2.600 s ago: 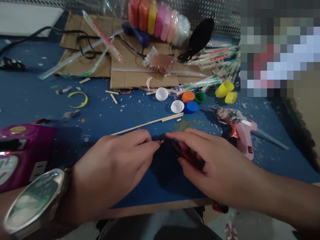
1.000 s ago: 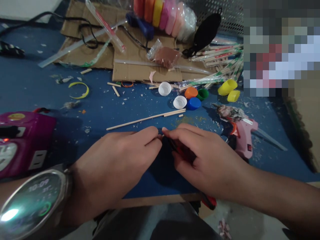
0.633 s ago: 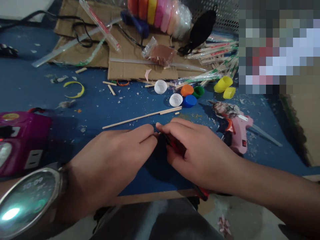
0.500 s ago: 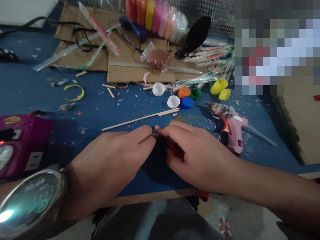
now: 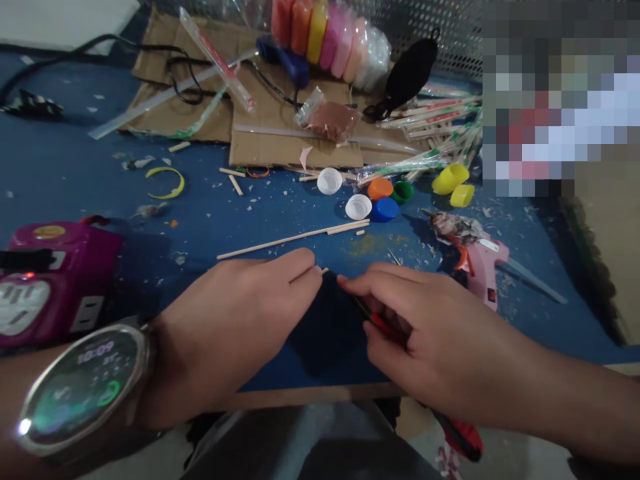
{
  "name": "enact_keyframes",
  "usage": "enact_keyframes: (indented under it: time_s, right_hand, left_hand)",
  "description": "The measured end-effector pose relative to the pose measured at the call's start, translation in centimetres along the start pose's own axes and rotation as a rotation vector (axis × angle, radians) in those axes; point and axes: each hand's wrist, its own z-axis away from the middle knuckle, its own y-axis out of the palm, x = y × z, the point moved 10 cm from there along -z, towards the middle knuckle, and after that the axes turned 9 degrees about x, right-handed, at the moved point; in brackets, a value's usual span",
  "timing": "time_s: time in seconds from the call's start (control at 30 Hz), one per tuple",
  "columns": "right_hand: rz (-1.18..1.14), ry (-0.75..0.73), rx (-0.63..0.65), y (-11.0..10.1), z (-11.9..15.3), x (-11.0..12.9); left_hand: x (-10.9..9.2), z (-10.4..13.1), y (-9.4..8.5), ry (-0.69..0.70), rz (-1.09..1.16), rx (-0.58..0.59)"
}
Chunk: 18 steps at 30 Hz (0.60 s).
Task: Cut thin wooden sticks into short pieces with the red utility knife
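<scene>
My left hand (image 5: 250, 313) is closed in a pinch, and the light tip of a small wooden stick (image 5: 325, 271) pokes out from its fingertips. To the right, apart from it, my right hand (image 5: 425, 320) is wrapped round a red-and-black handled tool (image 5: 463, 437); the tool's dark front end points toward the left hand. Beyond the hands, a long thin stick (image 5: 270, 245) lies on the blue table (image 5: 195, 230), with shorter pieces against its right end. A tiny cut piece (image 5: 360, 233) lies beside them.
Bottle caps (image 5: 359, 207) lie beyond the sticks. A pink glue gun (image 5: 483, 257) rests at right, a purple power box (image 5: 60, 273) at left. Behind are cardboard (image 5: 295, 147), wrapped sticks (image 5: 435, 113), a cable and coloured clay packs (image 5: 320, 33). The table's front edge (image 5: 310, 395) runs near my lap.
My right hand and the tool have moved right, away from my left hand, opening a gap where the stick tip shows. The view has shifted slightly.
</scene>
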Motion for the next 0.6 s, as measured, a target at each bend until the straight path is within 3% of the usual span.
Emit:
enact_keyframes:
  time_s: [0.4, 0.6]
  right_hand:
    - [-0.014, 0.027, -0.098, -0.86, -0.52, -0.63]
    - [-0.037, 0.009, -0.074, -0.29, -0.86, -0.47]
  left_hand:
    - [-0.48, 0.22, -0.43, 0.047, -0.031, -0.024]
    - [-0.36, 0.36, 0.17, 0.010, -0.061, 0.002]
